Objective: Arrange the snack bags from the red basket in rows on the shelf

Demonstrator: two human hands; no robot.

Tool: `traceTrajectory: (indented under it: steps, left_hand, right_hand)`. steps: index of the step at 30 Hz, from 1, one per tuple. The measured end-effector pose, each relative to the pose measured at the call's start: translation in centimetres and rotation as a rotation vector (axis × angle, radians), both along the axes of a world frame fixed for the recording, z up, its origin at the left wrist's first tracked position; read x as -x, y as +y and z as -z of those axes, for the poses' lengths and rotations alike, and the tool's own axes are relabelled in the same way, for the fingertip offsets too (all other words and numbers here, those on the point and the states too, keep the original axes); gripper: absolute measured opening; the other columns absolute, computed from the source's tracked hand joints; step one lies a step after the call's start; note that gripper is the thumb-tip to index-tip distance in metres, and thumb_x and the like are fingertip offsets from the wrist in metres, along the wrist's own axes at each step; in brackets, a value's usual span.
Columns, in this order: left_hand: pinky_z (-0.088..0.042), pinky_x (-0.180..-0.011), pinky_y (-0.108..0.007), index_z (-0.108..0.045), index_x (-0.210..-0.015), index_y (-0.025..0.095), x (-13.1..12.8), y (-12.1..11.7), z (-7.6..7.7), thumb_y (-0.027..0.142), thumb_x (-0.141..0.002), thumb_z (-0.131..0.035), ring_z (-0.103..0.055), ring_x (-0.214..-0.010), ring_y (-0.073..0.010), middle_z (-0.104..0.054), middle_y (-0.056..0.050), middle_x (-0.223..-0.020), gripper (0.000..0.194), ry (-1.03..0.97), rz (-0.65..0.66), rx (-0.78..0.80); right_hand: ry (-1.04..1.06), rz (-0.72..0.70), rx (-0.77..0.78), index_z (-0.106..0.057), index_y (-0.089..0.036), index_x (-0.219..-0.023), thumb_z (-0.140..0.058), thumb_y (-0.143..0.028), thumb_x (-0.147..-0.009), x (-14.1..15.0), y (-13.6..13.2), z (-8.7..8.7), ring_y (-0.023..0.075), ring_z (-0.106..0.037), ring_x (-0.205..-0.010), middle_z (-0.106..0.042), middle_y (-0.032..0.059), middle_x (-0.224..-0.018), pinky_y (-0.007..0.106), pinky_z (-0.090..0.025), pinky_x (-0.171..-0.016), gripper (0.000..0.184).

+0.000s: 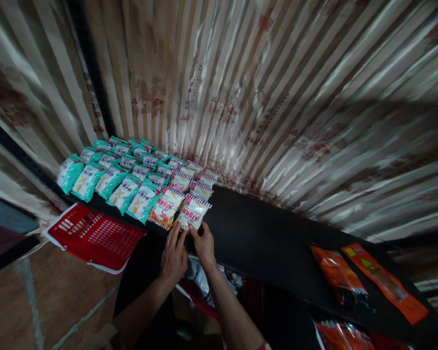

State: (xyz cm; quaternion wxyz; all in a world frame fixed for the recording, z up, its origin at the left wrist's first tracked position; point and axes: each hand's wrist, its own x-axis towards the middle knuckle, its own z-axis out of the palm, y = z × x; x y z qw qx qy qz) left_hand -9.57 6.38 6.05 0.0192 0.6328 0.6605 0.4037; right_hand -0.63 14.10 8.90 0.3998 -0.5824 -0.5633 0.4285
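Both my hands rest at the front edge of a black shelf (263, 238). My left hand (173, 257) has its fingers stretched toward the lower edge of a white and red snack packet (192, 212). My right hand (203, 243) pinches that same packet's bottom edge. Beside it lies another red and white packet (167, 207), with more behind. Rows of teal snack packets (111, 172) lie to the left on the shelf.
A red plastic basket (95, 236) stands lower left, below the shelf. Orange packets (383, 282) lie at the shelf's right end. A striped, shiny wall (277, 97) rises behind. More packets show under the shelf near my forearms.
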Motion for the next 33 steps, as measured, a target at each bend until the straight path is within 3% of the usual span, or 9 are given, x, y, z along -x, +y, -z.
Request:
traceTrajectory:
  steps: [11,17,24,29,33]
  left_hand:
    - [-0.033,-0.107,-0.044,-0.041,-0.129,0.013,-0.1,0.0,0.0,0.002,-0.077,-0.038,-0.024,-0.135,-0.0239,-0.032,-0.013,-0.143,0.053,0.045,-0.006,-0.004]
    - [-0.035,-0.106,-0.045,-0.039,-0.131,0.014,-0.1,-0.1,0.1,0.001,-0.078,-0.037,-0.024,-0.135,-0.0242,-0.033,-0.013,-0.143,0.055,0.068,0.006,-0.008]
    - [-0.033,-0.107,-0.045,-0.037,-0.133,0.014,-0.1,-0.1,0.4,0.001,-0.077,-0.037,-0.021,-0.136,-0.0238,-0.029,-0.012,-0.145,0.057,0.082,0.03,-0.014]
    - [-0.034,-0.107,-0.044,-0.039,-0.13,0.013,0.0,-0.2,0.3,0.001,-0.077,-0.036,-0.02,-0.136,-0.0236,-0.033,-0.012,-0.143,0.054,0.108,0.062,-0.02]
    - [-0.035,-0.105,-0.045,-0.043,-0.125,0.01,0.1,-0.5,0.3,0.003,-0.079,-0.035,-0.024,-0.135,-0.0249,-0.039,-0.015,-0.138,0.047,0.14,0.092,-0.049]
  right_hand:
    - [0.001,-0.021,-0.015,-0.057,-0.016,-0.107,-0.061,-0.045,-0.071,0.0,-0.5,-0.4,0.0208,-0.063,-0.08,-0.069,0.0073,-0.094,0.032,-0.047,-0.075,0.046]
    - [0.138,0.009,-0.025,-0.059,-0.018,-0.108,-0.065,-0.042,-0.067,-0.5,-0.8,0.1,0.0193,-0.063,-0.08,-0.069,0.0058,-0.093,0.029,-0.048,-0.073,0.048]
    - [0.108,0.022,-0.046,-0.057,-0.017,-0.113,-0.064,-0.042,-0.068,-0.8,-1.0,0.8,0.0206,-0.063,-0.087,-0.066,0.0088,-0.101,0.03,-0.049,-0.075,0.052]
    - [0.074,0.068,-0.076,-0.052,-0.015,-0.119,-0.06,-0.045,-0.072,-1.4,-2.0,1.3,0.0212,-0.061,-0.092,-0.06,0.0132,-0.115,0.031,-0.05,-0.075,0.057]
    - [0.107,0.097,-0.108,-0.054,-0.015,-0.115,-0.055,-0.044,-0.076,-2.5,-3.6,0.6,0.0199,-0.061,-0.092,-0.059,0.0127,-0.115,0.032,-0.049,-0.079,0.048]
